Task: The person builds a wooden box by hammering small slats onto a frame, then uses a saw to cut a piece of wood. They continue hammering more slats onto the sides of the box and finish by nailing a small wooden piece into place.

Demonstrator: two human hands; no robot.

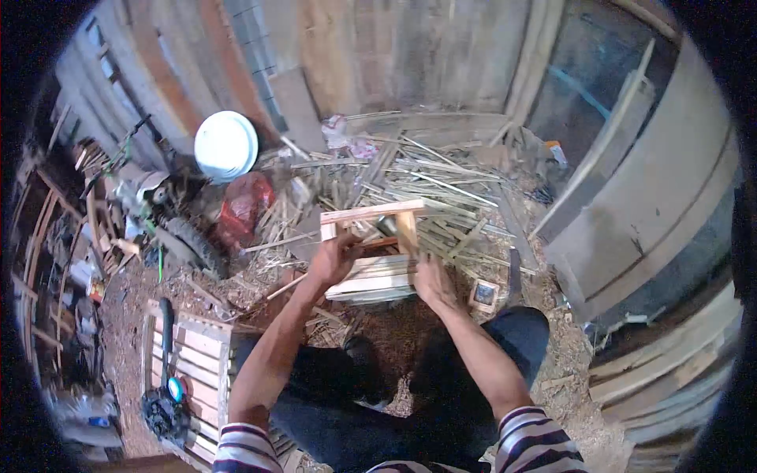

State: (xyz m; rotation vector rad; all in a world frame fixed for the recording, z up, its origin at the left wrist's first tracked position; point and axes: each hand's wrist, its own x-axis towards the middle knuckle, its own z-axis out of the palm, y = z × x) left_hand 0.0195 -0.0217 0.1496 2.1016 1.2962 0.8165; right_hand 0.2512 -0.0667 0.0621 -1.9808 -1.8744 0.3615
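A small slatted wooden frame (371, 277) stands in front of my knees, with a crossbar along its top and short uprights at its sides. My left hand (337, 258) is closed at the frame's left upright, its fingers curled inward. At the right side, my right hand (432, 277) grips the frame's edge beside the right upright. Between the hands, a reddish-brown wooden strip (381, 243) crosses the opening. Part of a dull metallic object (387, 225) shows behind it, too unclear to name.
Loose wooden sticks (449, 185) lie beyond the frame. At left are a red plastic bag (243, 206), a white round lid (226, 147) and a slatted crate (197, 347) with a black-handled tool (166, 331). A small square box (484, 294) sits right of the frame.
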